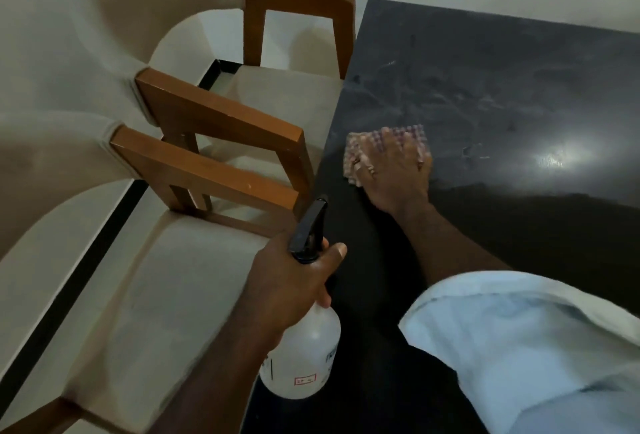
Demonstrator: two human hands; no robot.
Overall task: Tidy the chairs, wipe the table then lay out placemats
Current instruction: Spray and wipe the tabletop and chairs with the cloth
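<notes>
While the left hand [291, 281] grips a spray bottle [304, 354], right hand [394, 173] flat, fingers extended, pressing cloth [356, 149] on dark table [485, 87]

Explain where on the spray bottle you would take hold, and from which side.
Grip the spray bottle at its narrow neck, just under the black trigger head, from behind, opposite the nozzle, as the left hand does. Fingers wrap the neck; the round body is wider.

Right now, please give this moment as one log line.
step: wipe table | left hand: grips spray bottle | right hand: presses cloth | chairs: two beside table
</notes>
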